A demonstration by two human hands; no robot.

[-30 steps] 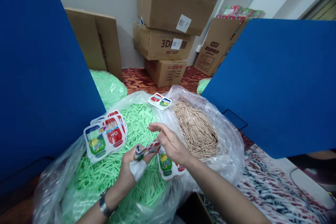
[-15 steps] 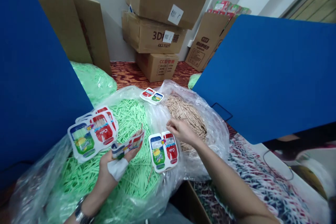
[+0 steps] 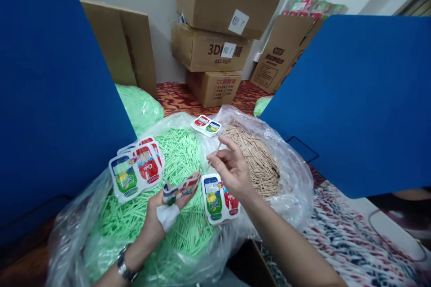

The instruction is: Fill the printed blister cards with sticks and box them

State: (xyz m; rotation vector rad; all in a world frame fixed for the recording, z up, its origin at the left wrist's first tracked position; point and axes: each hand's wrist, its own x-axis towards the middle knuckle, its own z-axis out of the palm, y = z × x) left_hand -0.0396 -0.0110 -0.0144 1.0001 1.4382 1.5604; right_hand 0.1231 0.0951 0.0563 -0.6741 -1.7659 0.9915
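Note:
My left hand (image 3: pixel 156 215), with a white wrap at the thumb, is closed on a bent Sprite-and-Cola twin pack (image 3: pixel 182 189); brown stick tips show at its upper end. My right hand (image 3: pixel 235 170) pinches a thin brown stick (image 3: pixel 218 147) just right of that pack, its other fingers loosely curled. Below the right hand a flat twin pack (image 3: pixel 213 202) lies on the plastic, partly hidden by the hand. Several filled packs (image 3: pixel 126 177) overlap on the green sticks (image 3: pixel 180 145) at left. Brown sticks (image 3: pixel 259 161) fill the bag at right.
Clear plastic bags (image 3: pixel 296 188) surround both heaps. Another twin pack (image 3: pixel 206 125) lies at the back between them. Blue panels (image 3: pixel 363 98) stand on both sides. Stacked cartons (image 3: pixel 213 92) are against the wall, and an open carton (image 3: pixel 251 262) sits near my lap.
My right hand has come away from the brown heap toward the left hand, its fingers opening out around a brown stick. The left hand still grips the bent pack. The view has shifted left.

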